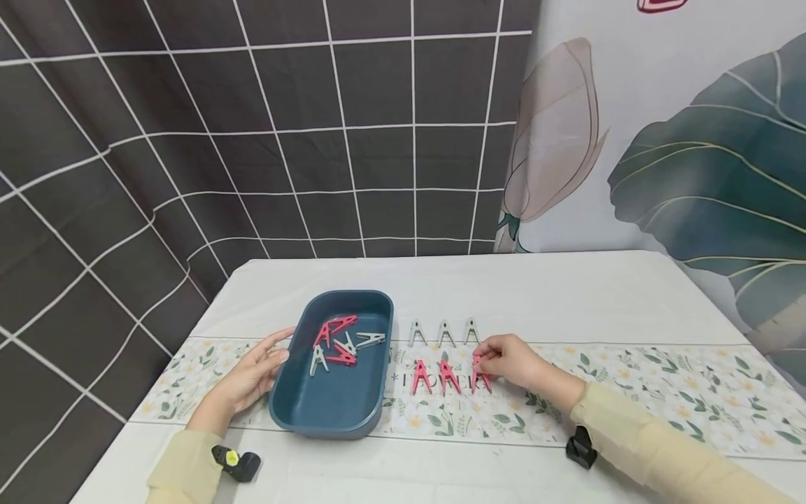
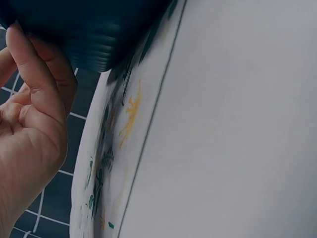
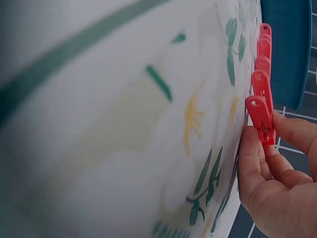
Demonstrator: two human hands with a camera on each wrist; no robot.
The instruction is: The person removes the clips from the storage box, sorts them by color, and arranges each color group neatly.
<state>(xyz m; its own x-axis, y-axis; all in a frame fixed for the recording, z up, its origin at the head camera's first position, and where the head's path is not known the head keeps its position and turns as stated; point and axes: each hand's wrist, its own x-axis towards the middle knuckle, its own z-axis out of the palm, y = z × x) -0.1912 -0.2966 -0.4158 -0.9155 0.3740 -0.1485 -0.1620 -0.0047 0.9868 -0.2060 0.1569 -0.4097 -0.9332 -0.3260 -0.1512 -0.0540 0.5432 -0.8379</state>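
Note:
Against the outer left side of a dark blue plastic basin [image 1: 291, 413] rests my left hand [image 1: 250, 378], its fingertips at the rim. Loose red and white clothespins lie inside, among them a white clothespin [image 1: 370, 339]. My right hand [image 1: 513, 360] pinches a red clothespin [image 3: 261, 116] between thumb and fingers at the right end of the red row. To its left in that row are two more, a red clothespin [image 1: 449, 378] and another red clothespin [image 1: 420, 378]. Behind them stands a row of three white ones, including a white clothespin [image 1: 445, 333] in the middle.
A white table [image 1: 504, 294] carries a floral printed band [image 1: 630, 381] across it. Behind hangs a dark gridded cloth [image 1: 378, 161], with a leaf-patterned curtain [image 1: 567, 210] to the right. A black wrist camera [image 1: 581, 448] sits at the right cuff.

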